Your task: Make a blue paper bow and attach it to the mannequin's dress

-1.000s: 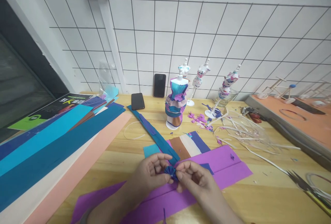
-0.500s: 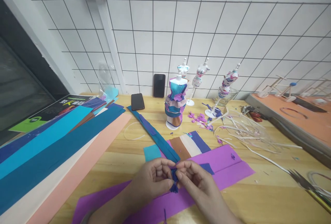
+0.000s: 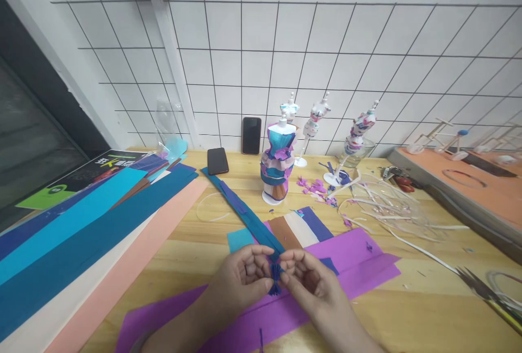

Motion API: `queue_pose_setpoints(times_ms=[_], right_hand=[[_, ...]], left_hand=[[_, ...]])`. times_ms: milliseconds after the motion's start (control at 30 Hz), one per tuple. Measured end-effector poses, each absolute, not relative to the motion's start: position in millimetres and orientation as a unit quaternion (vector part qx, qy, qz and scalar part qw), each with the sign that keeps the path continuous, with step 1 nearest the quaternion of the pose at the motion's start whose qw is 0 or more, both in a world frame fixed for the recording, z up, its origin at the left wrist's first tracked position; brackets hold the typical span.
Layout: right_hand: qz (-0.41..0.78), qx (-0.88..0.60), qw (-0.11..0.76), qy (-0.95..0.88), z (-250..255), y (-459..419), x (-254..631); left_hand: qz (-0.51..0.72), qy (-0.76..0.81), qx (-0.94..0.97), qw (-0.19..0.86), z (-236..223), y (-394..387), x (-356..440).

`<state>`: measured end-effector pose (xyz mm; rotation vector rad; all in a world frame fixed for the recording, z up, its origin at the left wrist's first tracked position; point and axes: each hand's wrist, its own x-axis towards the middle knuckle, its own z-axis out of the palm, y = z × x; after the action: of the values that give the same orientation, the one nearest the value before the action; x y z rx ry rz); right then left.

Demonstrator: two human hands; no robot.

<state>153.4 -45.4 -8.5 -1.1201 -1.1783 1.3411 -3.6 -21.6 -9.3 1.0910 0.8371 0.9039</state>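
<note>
Between my hands is a small dark blue pleated paper bow (image 3: pixel 275 280), gathered in its middle and fanned at both ends. My left hand (image 3: pixel 248 277) pinches it from the left with thumb and fingers. From the other side, the thumb and fingertips of my right hand (image 3: pixel 306 282) hold its right edge. Below them lies a purple crepe paper sheet (image 3: pixel 359 266). A long teal strip (image 3: pixel 256 227) runs away from just beyond my fingertips. In front stands a mini dress form (image 3: pixel 278 162) wrapped in layers of turquoise, purple, brown and white paper.
Long coloured paper strips (image 3: pixel 101 233) cover the left side. Two phones, one flat phone (image 3: pixel 218 161) and one upright phone (image 3: pixel 252 135), are at the back. Decorated mannequins (image 3: pixel 361 127), tangled clear cord (image 3: pixel 387 200) and scissors (image 3: pixel 475 285) sit to the right.
The blue bow's upper end has spread into a fan, with its pleats now turned toward me. My fingers have shifted very slightly around it.
</note>
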Motion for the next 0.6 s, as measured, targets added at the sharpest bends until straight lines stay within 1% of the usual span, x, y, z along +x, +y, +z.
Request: queue_pose_setpoints(times_ms=[100, 267, 467, 600], right_hand=[[0.545, -0.467, 0.49, -0.495, -8.0, -46.6, 152.9], [0.554, -0.456, 0.47, -0.514, -6.6, -46.5, 152.7], [0.53, -0.471, 0.478, -0.518, -4.2, -47.7, 151.4], [0.521, -0.479, 0.468, -0.53, -4.7, -47.9, 151.8]], left_hand=[[0.402, 0.361, 0.48, 0.691, -12.7, -21.9, -3.2], [0.411, 0.367, 0.489, 0.676, -15.5, -22.5, -3.9], [0.401, 0.374, 0.493, 0.676, -15.7, -24.3, -3.3], [0.406, 0.378, 0.492, 0.671, -17.4, -23.8, -2.7]])
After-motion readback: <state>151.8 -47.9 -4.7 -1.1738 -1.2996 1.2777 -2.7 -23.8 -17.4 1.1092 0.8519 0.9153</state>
